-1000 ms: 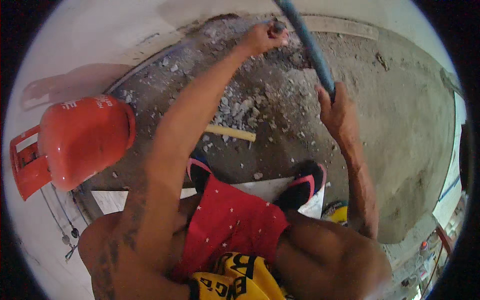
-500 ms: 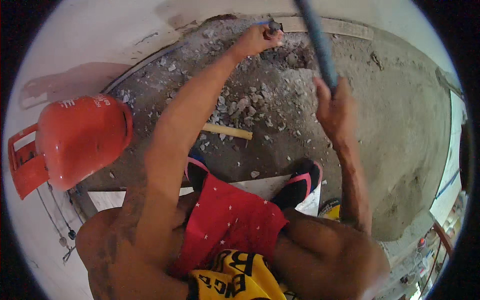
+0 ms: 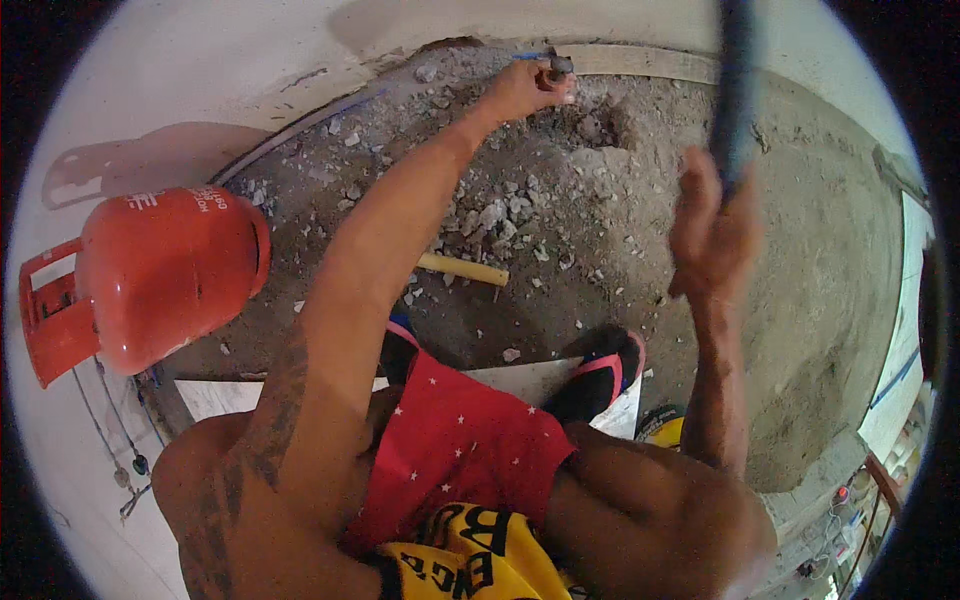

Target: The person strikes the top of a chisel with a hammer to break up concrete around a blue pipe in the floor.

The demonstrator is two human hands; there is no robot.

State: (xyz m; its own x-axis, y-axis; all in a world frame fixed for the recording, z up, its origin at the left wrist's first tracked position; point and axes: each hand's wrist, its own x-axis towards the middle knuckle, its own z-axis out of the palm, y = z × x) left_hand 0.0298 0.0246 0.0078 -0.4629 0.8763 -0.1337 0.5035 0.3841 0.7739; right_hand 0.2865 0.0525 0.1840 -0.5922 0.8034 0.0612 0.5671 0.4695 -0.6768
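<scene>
At the far side, my left hand [image 3: 522, 92] is closed around a short upright metal chisel [image 3: 561, 66], whose blunt top faces me. Beside it, a rough hole [image 3: 602, 125] is broken into the grey floor, close to the wall's foot. My right hand [image 3: 718, 228] grips a dark blue-grey hammer handle [image 3: 735, 100], raised and blurred by motion, its thumb pointing up along the handle. The far end of that handle runs out of view at the top, so its head is hidden. Broken concrete chips [image 3: 495, 215] lie between my hands and feet.
A red gas cylinder [image 3: 170, 275] lies on its side at the left by the wall. A wooden handle [image 3: 463, 268] rests among the rubble. A yellow-and-black round object [image 3: 662, 428] is near my right foot. A pale board strip [image 3: 640, 62] runs along the far wall.
My right hand has swung to the right with the hammer handle, which now stands more upright. My left hand and the chisel have shifted only slightly.
</scene>
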